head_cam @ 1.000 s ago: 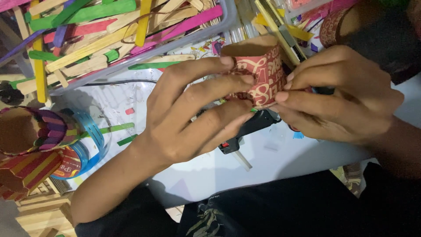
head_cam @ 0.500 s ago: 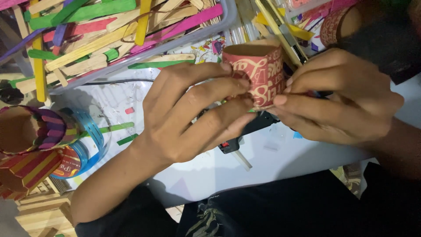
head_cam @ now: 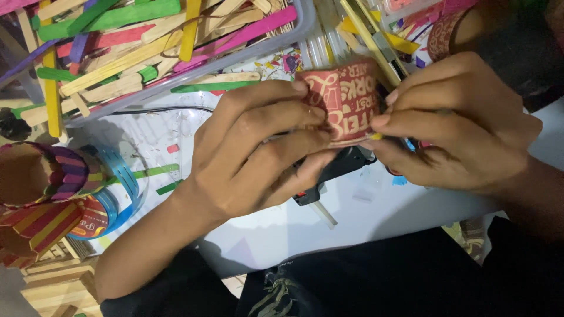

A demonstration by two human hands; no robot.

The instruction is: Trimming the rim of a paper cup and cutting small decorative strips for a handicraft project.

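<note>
While the red printed paper cup [head_cam: 343, 105] has tipped slightly since a moment ago, it remains at twelve o'clock above the black glue gun [head_cam: 335, 170], pinched between left hand [head_cam: 252, 152] and right hand [head_cam: 458, 123] fingertips.

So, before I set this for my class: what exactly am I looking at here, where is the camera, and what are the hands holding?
The camera sits on a person's head and looks down at their own two bare hands; there is no machine. The left hand and right hand together grip a red paper cup with pale lettering, turned on its side. Under the hands lies a black glue gun on a white work surface. Above is a clear tray heaped with coloured craft sticks. At the left edge stands a cup covered in striped sticks, beside a blue ring that looks like a tape roll.
</note>
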